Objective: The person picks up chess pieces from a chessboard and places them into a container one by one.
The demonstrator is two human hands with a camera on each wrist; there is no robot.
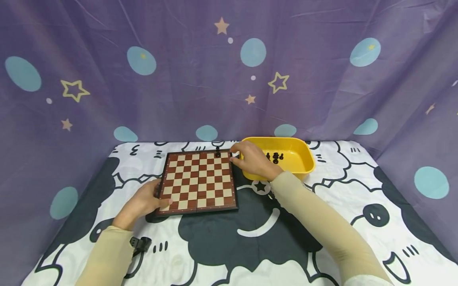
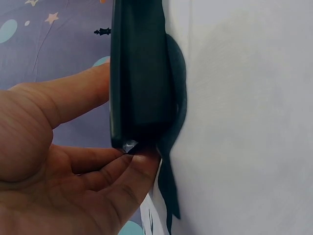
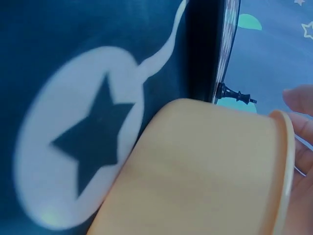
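Observation:
A brown-and-cream chessboard (image 1: 198, 180) with a dark frame lies on the cloth. My left hand (image 1: 144, 198) grips its near left side, thumb on the top and fingers at the edge; in the left wrist view, the left hand (image 2: 73, 147) has the dark board side (image 2: 146, 73) between thumb and fingers. A black chess king (image 3: 237, 93) stands upright on the board's far row, where the king (image 1: 217, 152) looks small. My right hand (image 1: 252, 159) is over the gap between the board's far right corner and a yellow basin (image 1: 302, 153), its thumb and fingers apart, no piece visible between them.
Several black chess pieces (image 1: 275, 157) lie in the basin, right of the board. A cartoon-print cloth (image 1: 229, 270) covers the table. Behind it hangs a purple curtain (image 1: 200, 79) with stars and blue ovals. The basin's wall (image 3: 205, 161) fills much of the right wrist view.

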